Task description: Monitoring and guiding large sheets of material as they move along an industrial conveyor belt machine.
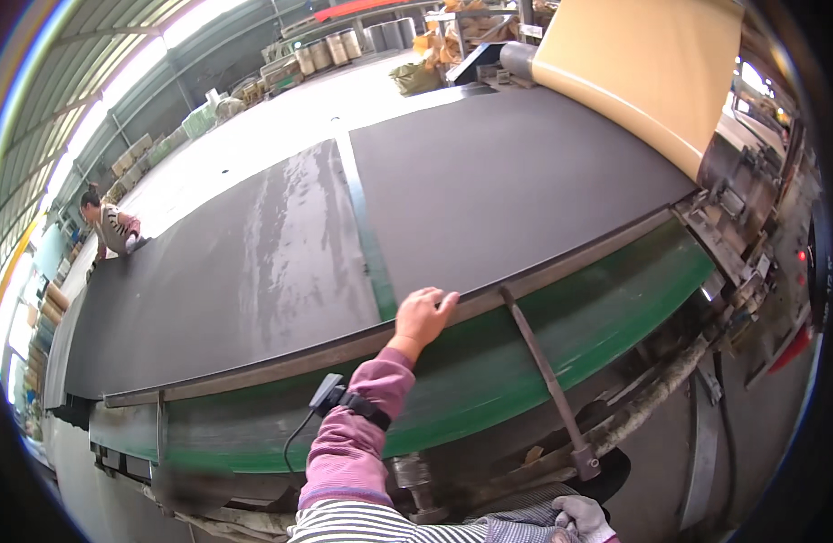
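Observation:
My left hand [423, 319] is bare and reaches forward, palm down, to the near edge of a dark sheet [525, 181] on a long conveyor. Its thumb is spread from the fingers, which are partly bent, and nothing shows in them. Just left of it, a narrow gap showing the green belt [374, 267] separates this sheet from a second dark sheet [208, 281] with wet-looking, shiny streaks. Low at the right, my right hand [583, 519] wears a pale grey glove and is held close to my body with curled fingers; whatever they may hold is hidden.
A metal rail [280, 369] runs along the near edge, with a slanted rod [547, 380] below. A tan sheet [638, 72] rises over a roller at the far right, beside machinery [742, 217]. Another person [113, 226] leans at the far left end. Rolls [330, 52] stand behind.

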Demonstrator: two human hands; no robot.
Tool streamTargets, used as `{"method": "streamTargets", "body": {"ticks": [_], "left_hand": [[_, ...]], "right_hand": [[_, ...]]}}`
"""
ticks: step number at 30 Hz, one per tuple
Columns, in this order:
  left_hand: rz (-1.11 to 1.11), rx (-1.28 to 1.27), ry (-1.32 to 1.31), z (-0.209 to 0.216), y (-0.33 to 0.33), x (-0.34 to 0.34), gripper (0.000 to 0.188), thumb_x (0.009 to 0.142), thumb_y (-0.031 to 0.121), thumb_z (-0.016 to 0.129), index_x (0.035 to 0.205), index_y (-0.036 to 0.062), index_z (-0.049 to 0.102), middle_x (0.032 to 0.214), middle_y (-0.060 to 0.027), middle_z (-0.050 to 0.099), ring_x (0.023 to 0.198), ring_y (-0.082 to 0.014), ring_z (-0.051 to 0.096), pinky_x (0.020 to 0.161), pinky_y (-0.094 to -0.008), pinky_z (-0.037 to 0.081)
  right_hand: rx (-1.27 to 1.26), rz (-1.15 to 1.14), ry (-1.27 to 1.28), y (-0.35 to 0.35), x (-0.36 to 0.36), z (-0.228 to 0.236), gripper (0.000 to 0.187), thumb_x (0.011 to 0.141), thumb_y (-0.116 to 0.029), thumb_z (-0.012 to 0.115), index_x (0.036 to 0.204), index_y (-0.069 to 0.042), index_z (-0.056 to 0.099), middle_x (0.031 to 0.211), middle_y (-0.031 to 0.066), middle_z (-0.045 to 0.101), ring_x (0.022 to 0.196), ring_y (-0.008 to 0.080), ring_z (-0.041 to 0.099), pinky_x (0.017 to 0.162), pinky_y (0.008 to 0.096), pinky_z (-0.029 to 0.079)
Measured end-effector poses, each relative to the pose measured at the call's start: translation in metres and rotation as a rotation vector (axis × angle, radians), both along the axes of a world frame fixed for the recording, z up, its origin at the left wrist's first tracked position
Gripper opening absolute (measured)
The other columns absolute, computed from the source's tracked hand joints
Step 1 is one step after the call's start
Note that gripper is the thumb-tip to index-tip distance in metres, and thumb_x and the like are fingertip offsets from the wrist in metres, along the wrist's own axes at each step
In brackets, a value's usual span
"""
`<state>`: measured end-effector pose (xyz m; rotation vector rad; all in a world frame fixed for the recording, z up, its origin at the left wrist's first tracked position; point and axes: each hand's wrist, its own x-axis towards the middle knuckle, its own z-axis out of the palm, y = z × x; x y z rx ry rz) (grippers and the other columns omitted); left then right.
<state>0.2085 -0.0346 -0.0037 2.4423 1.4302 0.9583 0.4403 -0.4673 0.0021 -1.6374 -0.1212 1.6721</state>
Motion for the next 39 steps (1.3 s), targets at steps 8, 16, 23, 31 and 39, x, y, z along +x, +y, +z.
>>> {"method": "streamTargets", "body": {"ticks": [8, 16, 23, 31, 39], "left_hand": [[1.1, -0.296, 0.376, 0.013, 0.013, -0.245, 0.059, 0.085, 0.054, 0.039, 0.085, 0.0009, 0.065, 0.096, -0.0207, 0.061, 0.091, -0.0328, 0.058, 0.08, -0.0416, 0.045], [0.781, -0.348, 0.326, 0.015, -0.008, -0.225, 0.066, 0.081, 0.061, 0.04, 0.085, 0.0003, 0.065, 0.094, -0.0187, 0.06, 0.096, -0.0333, 0.054, 0.087, -0.0399, 0.041], [0.299, 0.063, 0.701, -0.015, 0.017, -0.123, 0.029, 0.087, 0.032, 0.047, 0.107, 0.0151, 0.06, 0.08, -0.0095, 0.061, 0.081, -0.0255, 0.059, 0.073, -0.0371, 0.047], [0.373, 0.021, 0.455, 0.005, 0.008, -0.095, 0.038, 0.09, 0.038, 0.04, 0.093, 0.0087, 0.063, 0.077, -0.012, 0.063, 0.077, -0.0295, 0.06, 0.07, -0.0404, 0.049], [0.537, 0.068, 0.818, -0.021, -0.016, -0.291, 0.021, 0.088, 0.022, 0.045, 0.101, 0.0147, 0.06, 0.075, -0.0102, 0.06, 0.078, -0.0244, 0.06, 0.069, -0.0382, 0.048]], "right_hand": [[-0.056, -0.071, 0.044, 0.016, -0.005, 0.006, 0.023, 0.087, -0.025, 0.049, 0.09, -0.005, 0.061, 0.058, -0.0055, 0.048, 0.044, 0.0022, 0.037, 0.037, 0.0163, 0.025], [-0.067, -0.01, 0.093, 0.006, 0.0, -0.004, 0.022, 0.085, -0.019, 0.05, 0.093, 0.0, 0.058, 0.058, 0.007, 0.056, 0.035, 0.0088, 0.043, 0.032, 0.0203, 0.034], [0.054, -0.012, -0.018, -0.003, -0.006, -0.012, 0.021, 0.085, -0.022, 0.051, 0.088, -0.003, 0.061, 0.058, 0.0, 0.051, 0.042, 0.0046, 0.04, 0.035, 0.0175, 0.029], [0.088, 0.034, 0.037, -0.001, -0.003, -0.034, 0.023, 0.087, -0.024, 0.05, 0.088, -0.005, 0.061, 0.058, -0.005, 0.049, 0.044, 0.003, 0.038, 0.037, 0.0169, 0.026], [0.028, -0.018, 0.228, -0.008, 0.009, -0.009, 0.024, 0.087, -0.018, 0.048, 0.1, 0.0, 0.057, 0.061, 0.0041, 0.058, 0.04, 0.0048, 0.044, 0.034, 0.0161, 0.034]]}}
